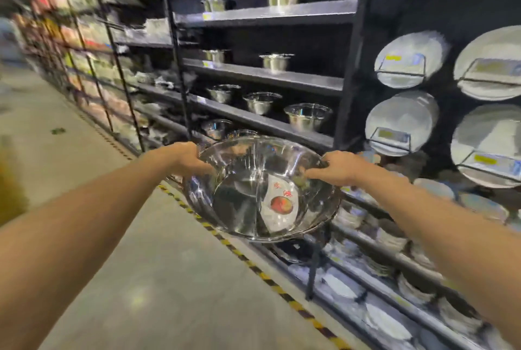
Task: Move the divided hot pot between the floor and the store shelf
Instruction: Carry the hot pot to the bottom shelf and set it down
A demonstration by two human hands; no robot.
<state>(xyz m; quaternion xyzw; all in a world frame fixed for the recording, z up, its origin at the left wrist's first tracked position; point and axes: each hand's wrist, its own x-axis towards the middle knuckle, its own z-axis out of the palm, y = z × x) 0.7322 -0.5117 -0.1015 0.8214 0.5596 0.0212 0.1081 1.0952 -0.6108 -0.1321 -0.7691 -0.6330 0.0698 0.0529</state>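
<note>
The divided hot pot point(239, 203) is a wide shiny steel bowl with a curved partition and a white label with a red picture inside. It hangs in the air in front of the dark store shelf point(262, 121), tilted toward me. My left hand point(187, 159) grips its left rim and my right hand point(339, 167) grips its right rim. The pot is well above the grey floor point(169, 279).
Steel pots and bowls point(307, 117) stand on the shelf levels behind the pot. White plates point(403, 121) hang in wire racks at the right, with stacks of dishes point(389, 236) on low shelves. A yellow-black stripe point(253, 265) runs along the shelf base. The aisle stretches left.
</note>
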